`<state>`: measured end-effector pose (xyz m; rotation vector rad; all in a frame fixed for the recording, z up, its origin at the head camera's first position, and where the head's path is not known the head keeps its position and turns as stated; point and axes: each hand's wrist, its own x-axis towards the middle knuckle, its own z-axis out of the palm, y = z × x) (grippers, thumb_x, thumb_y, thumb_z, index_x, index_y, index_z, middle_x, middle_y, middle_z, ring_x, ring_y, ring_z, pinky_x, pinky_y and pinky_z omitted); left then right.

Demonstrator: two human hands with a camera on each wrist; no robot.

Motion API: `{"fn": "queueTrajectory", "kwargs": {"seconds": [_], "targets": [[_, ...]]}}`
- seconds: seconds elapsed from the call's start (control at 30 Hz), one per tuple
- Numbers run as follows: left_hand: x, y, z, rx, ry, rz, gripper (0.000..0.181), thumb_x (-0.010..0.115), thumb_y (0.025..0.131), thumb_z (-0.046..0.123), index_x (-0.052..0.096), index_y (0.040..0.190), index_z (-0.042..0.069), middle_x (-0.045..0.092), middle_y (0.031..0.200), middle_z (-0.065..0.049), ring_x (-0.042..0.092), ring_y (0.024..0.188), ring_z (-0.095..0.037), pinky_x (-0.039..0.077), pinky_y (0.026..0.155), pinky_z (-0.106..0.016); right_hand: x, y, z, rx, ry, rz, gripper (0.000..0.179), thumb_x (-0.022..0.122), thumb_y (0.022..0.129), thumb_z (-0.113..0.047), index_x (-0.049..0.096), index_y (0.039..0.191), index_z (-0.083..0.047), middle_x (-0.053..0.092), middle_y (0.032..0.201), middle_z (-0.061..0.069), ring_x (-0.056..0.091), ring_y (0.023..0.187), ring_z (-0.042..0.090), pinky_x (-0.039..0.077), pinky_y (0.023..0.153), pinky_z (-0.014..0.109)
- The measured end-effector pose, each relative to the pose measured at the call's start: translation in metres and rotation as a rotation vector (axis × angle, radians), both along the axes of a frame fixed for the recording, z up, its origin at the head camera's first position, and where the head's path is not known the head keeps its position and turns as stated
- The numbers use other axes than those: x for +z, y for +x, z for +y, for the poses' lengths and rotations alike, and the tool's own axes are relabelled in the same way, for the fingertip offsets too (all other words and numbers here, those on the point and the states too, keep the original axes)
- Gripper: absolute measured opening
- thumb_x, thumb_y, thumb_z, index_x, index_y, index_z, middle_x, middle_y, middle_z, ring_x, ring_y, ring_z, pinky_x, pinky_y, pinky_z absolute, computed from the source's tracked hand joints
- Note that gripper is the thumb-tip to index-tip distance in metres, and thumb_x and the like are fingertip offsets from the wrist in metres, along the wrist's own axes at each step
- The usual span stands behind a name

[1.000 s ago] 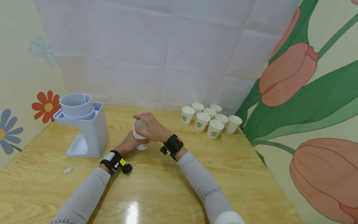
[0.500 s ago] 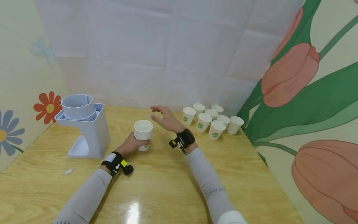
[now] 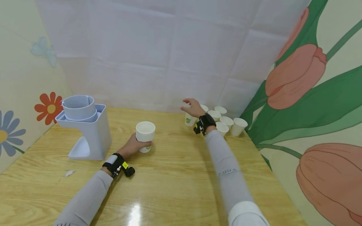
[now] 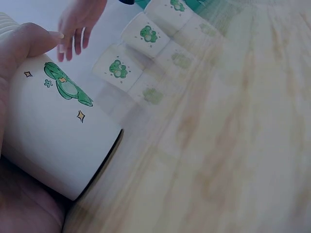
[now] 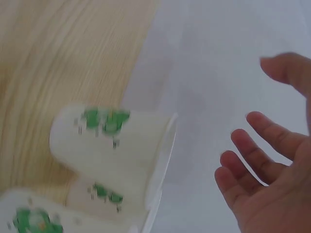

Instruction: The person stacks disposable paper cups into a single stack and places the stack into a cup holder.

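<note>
My left hand [image 3: 133, 146] grips a stack of nested white paper cups [image 3: 145, 131] upright on the table. In the left wrist view the thumb curls over the lowest cup [image 4: 58, 126], which bears a green cartoon animal. My right hand [image 3: 194, 108] is above the left end of a group of single paper cups, its fingers spread and nothing held. In the right wrist view the nearest cup [image 5: 112, 145] lies apart from the fingers [image 5: 257, 160]. My right hand and wrist band hide some of the group in the head view.
A pale blue stand [image 3: 99, 135] with a round holder [image 3: 79, 108] on top is at the left. Several single cups, one at the far right [image 3: 238, 126], stand before the white backdrop [image 3: 127, 56]. A small white scrap [image 3: 69, 173] lies on the wooden table [image 3: 169, 188].
My right hand has left the rim of the cup stack and moved right, over to the group of single cups. The left hand keeps its grip on the stack, nearly in place.
</note>
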<state>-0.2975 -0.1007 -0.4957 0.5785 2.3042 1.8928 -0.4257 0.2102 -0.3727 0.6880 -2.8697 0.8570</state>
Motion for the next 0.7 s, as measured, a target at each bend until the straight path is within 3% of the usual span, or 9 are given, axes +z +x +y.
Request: {"fn": "queueTrajectory", "kwargs": {"seconds": [0.3,0.7], "targets": [[0.001,-0.001,0.001,-0.013,0.010,0.017,0.070,0.076,0.090,0.013,0.038,0.148,0.002,0.053,0.138,-0.023,0.052,0.126,-0.037,0.040,0.110,-0.053,0.010,-0.017,0.023,-0.068,0.226,-0.141,0.073,0.075,0.093,-0.022,0.040,0.152,0.003,0.040,0.156,0.025,0.033,0.146,0.042,0.031,0.119,0.052],[0.001,0.002,0.005,-0.023,0.018,0.011,0.069,0.077,0.090,0.012,0.039,0.148,0.000,0.054,0.137,-0.024,0.053,0.126,-0.036,0.041,0.109,-0.052,0.001,-0.024,0.035,-0.085,0.274,-0.224,0.077,0.079,0.089,-0.024,0.042,0.150,0.004,0.042,0.155,0.026,0.037,0.144,0.043,0.034,0.117,0.054]]}}
